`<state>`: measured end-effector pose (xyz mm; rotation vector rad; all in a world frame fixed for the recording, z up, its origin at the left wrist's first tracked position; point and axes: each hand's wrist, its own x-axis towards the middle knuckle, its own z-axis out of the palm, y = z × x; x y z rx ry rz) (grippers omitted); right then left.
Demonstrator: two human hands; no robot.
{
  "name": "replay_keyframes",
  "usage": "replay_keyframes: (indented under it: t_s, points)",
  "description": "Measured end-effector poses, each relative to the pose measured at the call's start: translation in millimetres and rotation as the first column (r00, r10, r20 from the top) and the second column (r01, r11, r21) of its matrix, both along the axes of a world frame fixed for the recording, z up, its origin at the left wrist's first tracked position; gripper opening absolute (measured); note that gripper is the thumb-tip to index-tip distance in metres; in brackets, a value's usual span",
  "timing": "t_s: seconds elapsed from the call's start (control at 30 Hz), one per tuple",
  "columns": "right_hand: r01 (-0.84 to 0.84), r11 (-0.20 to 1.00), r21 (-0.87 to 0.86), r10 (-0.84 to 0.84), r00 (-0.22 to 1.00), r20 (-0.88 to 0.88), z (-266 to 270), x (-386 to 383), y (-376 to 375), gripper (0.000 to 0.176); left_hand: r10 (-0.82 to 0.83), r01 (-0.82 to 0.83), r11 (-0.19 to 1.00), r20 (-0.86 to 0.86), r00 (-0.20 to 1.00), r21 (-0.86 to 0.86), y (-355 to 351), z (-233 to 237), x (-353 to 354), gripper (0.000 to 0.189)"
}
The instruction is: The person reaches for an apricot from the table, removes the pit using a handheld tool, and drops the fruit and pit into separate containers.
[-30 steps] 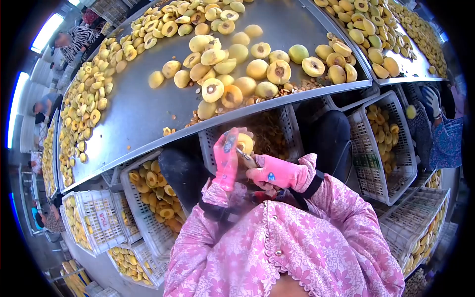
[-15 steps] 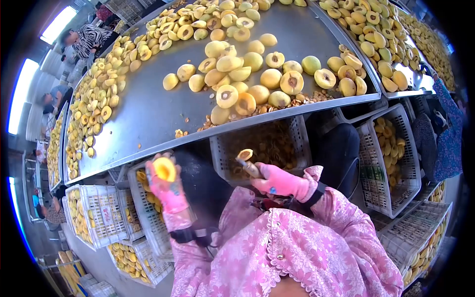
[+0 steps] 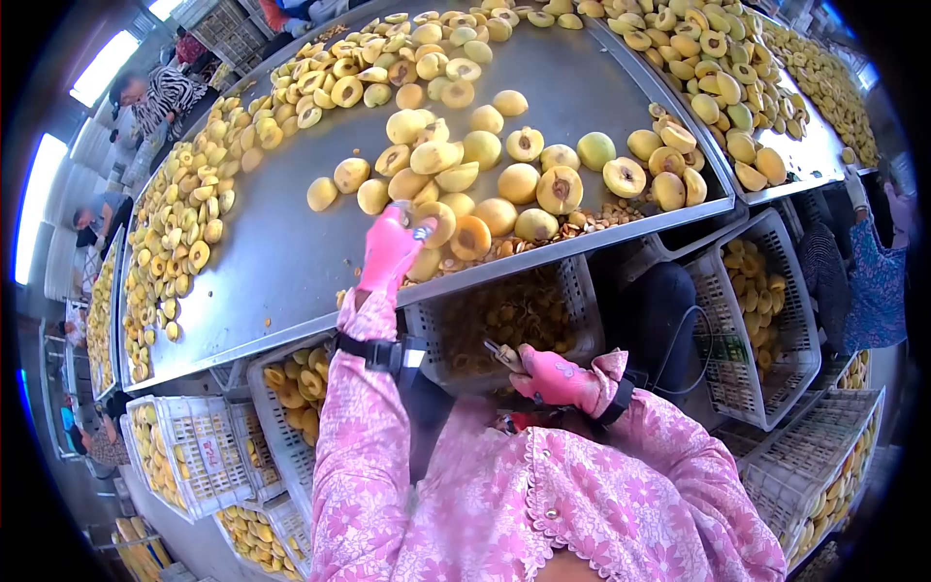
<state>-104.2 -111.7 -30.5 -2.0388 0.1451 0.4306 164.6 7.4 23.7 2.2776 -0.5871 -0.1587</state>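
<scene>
My left hand [image 3: 391,247], in a pink glove with bare fingertips, reaches over the front edge of the metal table. Its fingers and thumb close on a yellow peach half [image 3: 441,221] at the near side of a loose pile. Close by lies another peach half [image 3: 470,238], its reddish hollow facing up. My right hand [image 3: 558,376], gloved the same way, is closed around a small pitting tool [image 3: 503,355] above a white crate. The tool's tip is too small to make out clearly.
Peach halves cover parts of the metal table [image 3: 281,242]. Beneath its edge, a white crate [image 3: 588,306] holds brownish scraps. Crates of peach halves stand left [image 3: 281,427] and right [image 3: 722,320]. A co-worker's blue sleeve [image 3: 878,281] shows at far right; other people work at left.
My left hand has moved up from beside the left crate to the pile; the peach half it held is gone from it. My right hand has lowered slightly, and the fruit piece at the tool's tip is gone.
</scene>
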Motion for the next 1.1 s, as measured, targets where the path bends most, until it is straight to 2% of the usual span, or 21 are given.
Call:
replay_keyframes:
  t_s: [0.03, 0.07, 0.17, 0.2, 0.3, 0.33, 0.37, 0.43, 0.53, 0.63, 0.67, 0.9, 1.0, 1.1]
  points:
    - [0.038, 0.998, 0.048, -0.038, 0.999, -0.001, 4.0, -0.6, -4.7, 0.028, -0.019, 0.018, 1.000, -0.098, 0.995, -0.012, -13.1, -6.1, 0.8, 0.054]
    - [0.074, 0.992, 0.098, -0.074, 0.997, -0.004, 8.3, -1.8, -9.5, 0.028, 0.034, -0.034, 0.999, -0.034, 0.999, 0.010, -19.8, -11.4, -4.0, 0.054]
    - [0.180, 0.962, 0.203, -0.183, 0.983, -0.004, 26.3, -1.4, -16.1, 0.024, 0.065, -0.068, 0.997, -0.060, 0.996, -0.040, -20.9, -10.2, -10.8, 0.052]
    - [0.199, 0.956, 0.214, -0.205, 0.979, 0.006, 26.7, -0.3, -16.4, 0.024, 0.022, -0.039, 0.982, -0.093, 0.995, -0.185, -18.2, -12.1, -10.1, 0.049]
    - [0.257, 0.924, 0.282, -0.280, 0.959, 0.042, 45.8, 6.2, -13.8, 0.023, -0.010, -0.062, 0.951, -0.230, 0.973, -0.303, -5.4, -7.1, -22.9, 0.043]
    - [0.275, 0.916, 0.292, -0.302, 0.952, 0.050, 52.3, 6.6, -13.7, 0.023, -0.014, -0.107, 0.931, -0.327, 0.945, -0.349, -1.8, 4.7, -34.7, 0.040]
    - [0.296, 0.906, 0.302, -0.327, 0.943, 0.058, 60.3, 6.9, -14.0, 0.022, -0.099, -0.185, 0.818, -0.450, 0.888, -0.545, 3.9, -1.1, -42.1, 0.040]
    - [0.299, 0.893, 0.337, -0.322, 0.947, 0.013, 77.7, 7.6, -12.1, 0.022, -0.343, -0.407, 0.470, -0.587, 0.733, -0.783, 14.0, -12.0, -61.1, 0.040]
    - [0.270, 0.897, 0.351, -0.302, 0.953, 0.038, 92.6, 8.6, -4.7, 0.023, -0.461, -0.541, 0.472, -0.718, 0.521, -0.696, 18.4, 27.6, -105.2, 0.033]
    - [0.254, 0.926, 0.279, -0.299, 0.945, 0.134, 100.5, 6.7, 3.0, 0.024, -0.445, -0.542, 0.427, -0.690, 0.571, -0.724, 21.5, 28.4, -131.1, 0.032]
    - [0.252, 0.930, 0.266, -0.301, 0.940, 0.160, 100.9, 5.8, 4.7, 0.024, -0.400, -0.526, 0.463, -0.697, 0.595, -0.714, 22.8, 30.0, -139.2, 0.035]
    - [0.231, 0.950, 0.212, -0.283, 0.923, 0.262, 94.9, -0.6, 12.0, 0.025, -0.415, -0.489, 0.444, -0.655, 0.631, -0.751, 23.4, 25.5, -162.9, 0.043]
    - [0.255, 0.957, 0.139, -0.289, 0.885, 0.365, 87.5, -2.3, 17.5, 0.024, -0.342, -0.506, 0.450, -0.665, 0.664, -0.736, 21.1, 23.3, -169.5, 0.041]
    - [0.257, 0.955, 0.146, -0.295, 0.870, 0.395, 81.1, -3.1, 22.2, 0.023, -0.288, -0.528, 0.431, -0.666, 0.689, -0.732, 15.4, 20.8, -175.9, 0.039]
